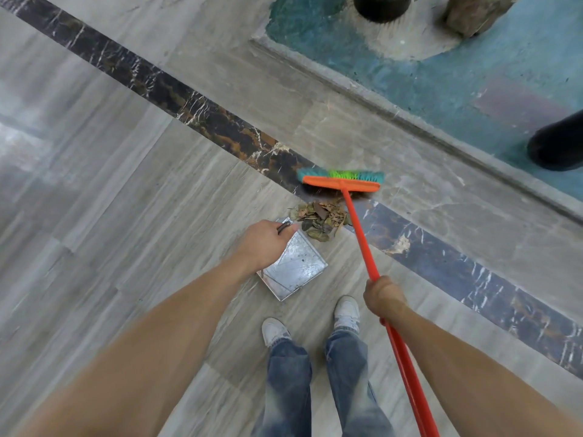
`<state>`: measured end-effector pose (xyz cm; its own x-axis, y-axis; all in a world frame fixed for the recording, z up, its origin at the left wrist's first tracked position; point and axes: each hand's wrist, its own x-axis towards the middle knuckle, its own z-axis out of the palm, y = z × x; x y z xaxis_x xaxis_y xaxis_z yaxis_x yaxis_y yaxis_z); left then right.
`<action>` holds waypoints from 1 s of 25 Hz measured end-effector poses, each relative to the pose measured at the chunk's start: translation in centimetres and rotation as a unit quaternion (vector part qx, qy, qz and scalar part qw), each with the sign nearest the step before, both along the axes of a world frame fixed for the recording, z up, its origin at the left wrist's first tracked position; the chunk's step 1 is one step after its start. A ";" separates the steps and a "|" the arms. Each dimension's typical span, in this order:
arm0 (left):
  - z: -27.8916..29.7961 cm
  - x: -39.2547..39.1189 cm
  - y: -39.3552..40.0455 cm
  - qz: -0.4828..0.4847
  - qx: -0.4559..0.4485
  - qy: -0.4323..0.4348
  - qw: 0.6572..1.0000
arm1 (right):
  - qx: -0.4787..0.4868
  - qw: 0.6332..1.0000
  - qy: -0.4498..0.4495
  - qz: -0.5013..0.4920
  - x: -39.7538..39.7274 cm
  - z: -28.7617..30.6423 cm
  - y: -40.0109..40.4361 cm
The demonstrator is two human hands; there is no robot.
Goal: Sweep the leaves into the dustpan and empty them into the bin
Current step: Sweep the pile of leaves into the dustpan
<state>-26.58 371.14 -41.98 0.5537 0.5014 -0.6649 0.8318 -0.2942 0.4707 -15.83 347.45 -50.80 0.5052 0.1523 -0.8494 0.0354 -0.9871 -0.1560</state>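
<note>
Leaves [320, 219] piled on floor at dustpan [295, 263] mouth, just beside left hand [263, 244] curled round dustpan handle. Broom [342, 181] head beyond leaves; right hand [383, 296] fist grips broom stick.

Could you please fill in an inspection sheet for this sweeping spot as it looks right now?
Surface: grey stone floor crossed by a dark marble strip.
Job's things: dry leaves piled at the mouth of the metal dustpan; broom head just beyond the pile. No bin identifiable.
Clutter: nothing seen.
Grippers: left hand grips the dustpan handle; right hand grips the broom's stick.
Cables: nothing seen.
Surroundings: stone curb, teal ground, dark pot, a black shoe.
</note>
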 end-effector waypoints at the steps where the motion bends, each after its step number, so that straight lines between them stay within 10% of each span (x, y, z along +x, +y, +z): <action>1: 0.2 0.2 -0.2 -0.002 -0.001 0.001 1.000 | -0.004 1.000 0.011 0.006 -0.9 0.3 -0.8; 13: 1.7 -3.0 -0.7 -0.009 0.008 0.003 1.000 | -0.002 0.977 0.211 -0.018 -7.6 12.2 -7.6; 25: 2.5 -9.9 0.3 0.046 -0.009 0.020 0.999 | 0.026 0.994 0.073 -0.079 1.5 10.3 -2.6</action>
